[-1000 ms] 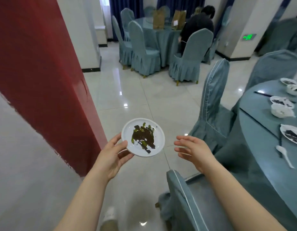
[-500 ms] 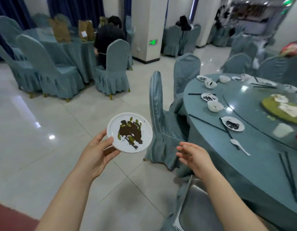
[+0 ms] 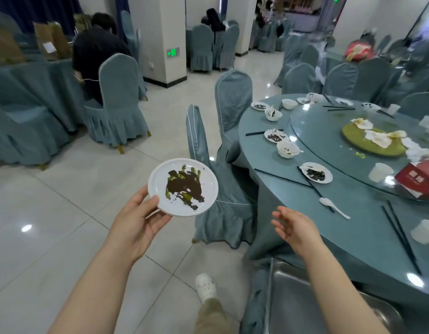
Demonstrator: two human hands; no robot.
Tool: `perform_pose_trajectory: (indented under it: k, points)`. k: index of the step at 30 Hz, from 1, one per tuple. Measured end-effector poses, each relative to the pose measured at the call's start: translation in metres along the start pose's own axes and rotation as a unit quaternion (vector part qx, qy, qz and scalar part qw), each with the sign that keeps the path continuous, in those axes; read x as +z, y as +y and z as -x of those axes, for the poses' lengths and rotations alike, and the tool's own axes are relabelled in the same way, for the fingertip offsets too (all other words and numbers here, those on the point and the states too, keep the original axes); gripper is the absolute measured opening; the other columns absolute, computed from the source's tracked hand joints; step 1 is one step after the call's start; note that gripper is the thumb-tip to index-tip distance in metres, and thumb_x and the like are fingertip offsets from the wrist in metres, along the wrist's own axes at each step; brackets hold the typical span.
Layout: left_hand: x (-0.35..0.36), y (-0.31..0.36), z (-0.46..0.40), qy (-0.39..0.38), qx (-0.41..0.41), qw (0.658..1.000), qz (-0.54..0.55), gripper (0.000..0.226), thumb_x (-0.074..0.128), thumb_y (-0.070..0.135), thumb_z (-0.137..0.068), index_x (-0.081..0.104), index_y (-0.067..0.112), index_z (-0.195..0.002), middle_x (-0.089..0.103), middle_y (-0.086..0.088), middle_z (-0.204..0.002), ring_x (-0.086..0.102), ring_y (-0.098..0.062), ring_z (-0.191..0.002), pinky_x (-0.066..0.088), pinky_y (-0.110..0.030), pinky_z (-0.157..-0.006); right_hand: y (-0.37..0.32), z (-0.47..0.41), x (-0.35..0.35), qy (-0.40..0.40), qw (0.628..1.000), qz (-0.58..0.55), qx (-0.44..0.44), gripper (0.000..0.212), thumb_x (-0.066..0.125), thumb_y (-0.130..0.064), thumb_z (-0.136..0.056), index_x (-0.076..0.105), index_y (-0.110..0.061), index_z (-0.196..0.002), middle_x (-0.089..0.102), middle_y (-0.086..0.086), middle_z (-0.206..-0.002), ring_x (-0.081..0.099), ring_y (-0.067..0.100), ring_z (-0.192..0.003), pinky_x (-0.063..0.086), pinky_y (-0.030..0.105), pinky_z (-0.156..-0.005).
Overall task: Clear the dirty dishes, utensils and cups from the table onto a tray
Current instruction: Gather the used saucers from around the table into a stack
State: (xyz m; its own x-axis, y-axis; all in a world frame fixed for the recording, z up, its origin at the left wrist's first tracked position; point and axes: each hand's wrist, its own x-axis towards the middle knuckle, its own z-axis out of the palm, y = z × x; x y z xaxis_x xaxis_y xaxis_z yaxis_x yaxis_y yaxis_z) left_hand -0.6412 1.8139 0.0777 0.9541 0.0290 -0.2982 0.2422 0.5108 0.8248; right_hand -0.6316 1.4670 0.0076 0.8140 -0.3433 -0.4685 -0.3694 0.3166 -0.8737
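My left hand [image 3: 136, 225] grips the rim of a small white plate [image 3: 158, 179] smeared with dark sauce and green bits, held level over the floor. My right hand [image 3: 295, 230] hovers empty with relaxed fingers beside the round table [image 3: 353, 225]. A metal tray [image 3: 288, 297] lies below my right forearm. On the table sit a dirty plate [image 3: 317, 173], a white spoon [image 3: 333, 207], a bowl [image 3: 286, 149], black chopsticks [image 3: 398, 235] and a white cup [image 3: 379, 172].
Two blue covered chairs [image 3: 208, 189] stand between me and the table. More dirty plates and bowls [image 3: 273, 114] line the far rim. A turntable [image 3: 353, 145] carries a green mat with napkins and a red box [image 3: 418, 179]. A person sits at a back-left table.
The view has swung right from the red wall and floor to the round table. My left hand kept hold of the plate; my right hand stayed empty and open.
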Motion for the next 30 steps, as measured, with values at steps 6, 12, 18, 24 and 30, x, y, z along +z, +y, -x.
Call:
perform_pose_trajectory:
  k: [6, 12, 18, 24, 30]
  points:
    - [0.026, -0.005, -0.087, -0.006, -0.021, 0.999, -0.033, 0.042, 0.052, 0.004, -0.093, 0.053, 0.019, -0.132, 0.074, -0.007, -0.098, 0.072, -0.019, -0.081, 0.058, -0.027, -0.060, -0.014, -0.097, -0.027, 0.097, 0.995, 0.000, 0.006, 0.011, 0.058, -0.014, -0.093, 0.062, -0.011, -0.103, 0.067, 0.005, -0.087, 0.061, 0.019, -0.073, 0.046, 0.026, -0.062]
    - [0.107, -0.023, -0.216, -0.036, -0.042, 0.993, -0.104, 0.042, 0.054, 0.005, -0.092, 0.054, 0.023, -0.131, 0.074, -0.007, -0.101, 0.072, -0.023, -0.085, 0.059, -0.030, -0.063, -0.046, -0.219, -0.095, 0.212, 0.977, 0.012, -0.009, 0.013, 0.058, -0.007, -0.091, 0.060, -0.006, -0.104, 0.062, 0.006, -0.076, 0.057, 0.013, -0.055, 0.043, 0.020, -0.048]
    - [0.204, -0.050, -0.322, -0.057, -0.082, 0.988, -0.122, 0.041, 0.052, 0.005, -0.093, 0.055, 0.022, -0.130, 0.074, -0.005, -0.102, 0.072, -0.016, -0.081, 0.058, -0.028, -0.061, -0.079, -0.325, -0.145, 0.312, 0.948, -0.021, 0.064, 0.013, 0.059, -0.005, -0.090, 0.055, -0.005, -0.077, 0.059, 0.010, -0.059, 0.052, 0.008, -0.030, 0.043, 0.013, -0.034]
    - [0.255, -0.063, -0.384, -0.091, -0.116, 0.978, -0.146, 0.039, 0.053, 0.006, -0.093, 0.057, 0.023, -0.127, 0.073, -0.007, -0.102, 0.072, -0.016, -0.079, 0.058, -0.028, -0.061, -0.091, -0.380, -0.152, 0.362, 0.926, -0.016, 0.105, 0.021, 0.067, -0.010, -0.086, 0.055, 0.001, -0.073, 0.063, 0.019, -0.071, 0.059, 0.021, -0.042, 0.047, 0.019, -0.036]
    - [0.283, -0.079, -0.427, -0.112, -0.154, 0.973, -0.129, 0.037, 0.050, 0.004, -0.094, 0.056, 0.019, -0.127, 0.074, -0.005, -0.095, 0.072, -0.015, -0.076, 0.057, -0.027, -0.058, -0.103, -0.385, -0.143, 0.417, 0.903, 0.068, 0.075, 0.006, 0.062, -0.006, -0.081, 0.060, -0.002, -0.085, 0.062, 0.012, -0.061, 0.060, 0.014, -0.042, 0.052, 0.020, -0.048]
